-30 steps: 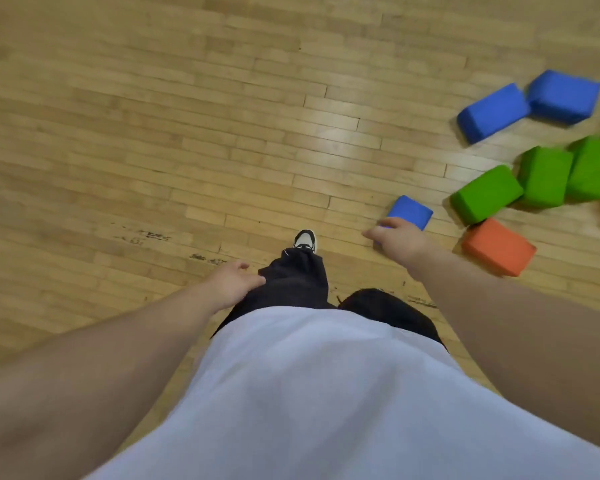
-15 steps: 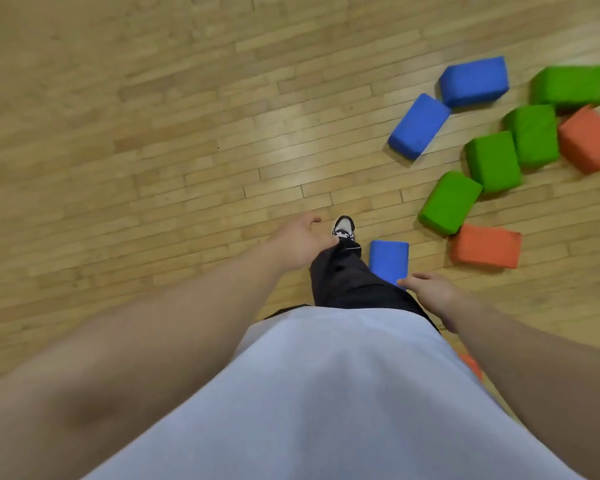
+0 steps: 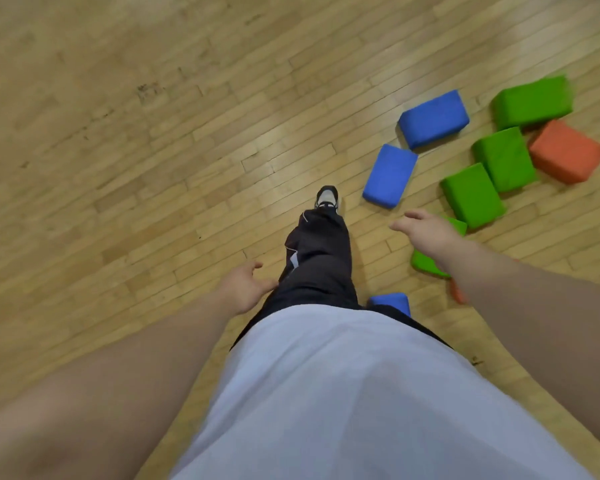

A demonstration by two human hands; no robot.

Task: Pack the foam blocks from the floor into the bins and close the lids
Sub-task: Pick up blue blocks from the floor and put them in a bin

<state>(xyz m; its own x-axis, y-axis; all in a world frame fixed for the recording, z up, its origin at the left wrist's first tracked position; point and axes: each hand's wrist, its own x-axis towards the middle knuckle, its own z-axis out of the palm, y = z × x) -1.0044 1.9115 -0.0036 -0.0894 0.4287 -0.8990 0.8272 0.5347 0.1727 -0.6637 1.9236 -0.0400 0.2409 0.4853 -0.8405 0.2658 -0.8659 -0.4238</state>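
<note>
Careful, you're stepping through loose blocks
Both hands are hanging empty: right hand is hovering fingers-spread over a green block, left hand is dangling loose by your leg. A blue block is sitting on the floor close under you, so you're risking a trip. No bins showing.

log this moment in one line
held: nothing | left hand: open | right hand: open, partly hiding rectangular green foam block | rectangular blue foam block: on wood floor | bins: not in view
</note>
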